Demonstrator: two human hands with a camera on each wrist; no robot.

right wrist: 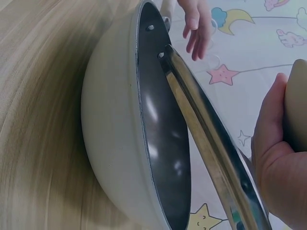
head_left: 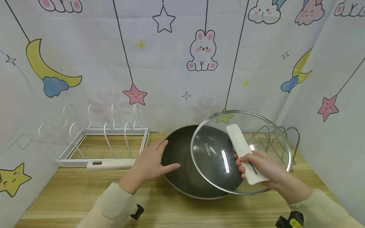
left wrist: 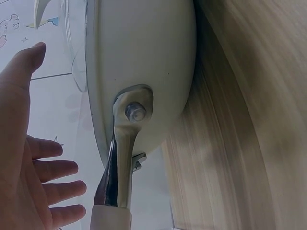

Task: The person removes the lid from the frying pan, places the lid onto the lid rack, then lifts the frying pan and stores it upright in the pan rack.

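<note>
A deep frying pan (head_left: 182, 161), dark inside and cream outside, stands on the wooden table. Its cream handle (head_left: 109, 164) points left. My right hand (head_left: 263, 167) grips the upright cream handle (head_left: 238, 139) of a clear glass lid (head_left: 211, 172) with a metal rim. That lid is held over the pan's right part and juts past its edge; the right wrist view has the lid's rim (right wrist: 206, 134) slanting up off the pan. At the pan's left edge, above its handle joint, my left hand (head_left: 149, 161) hovers with fingers extended, holding nothing.
A white wire rack (head_left: 75, 162) with curved dividers sits at the back left, close to the pan's handle. Behind the lid at the right is a grey metal rack (head_left: 297, 139). A patterned cloth (head_left: 171, 79) hangs along the back and sides.
</note>
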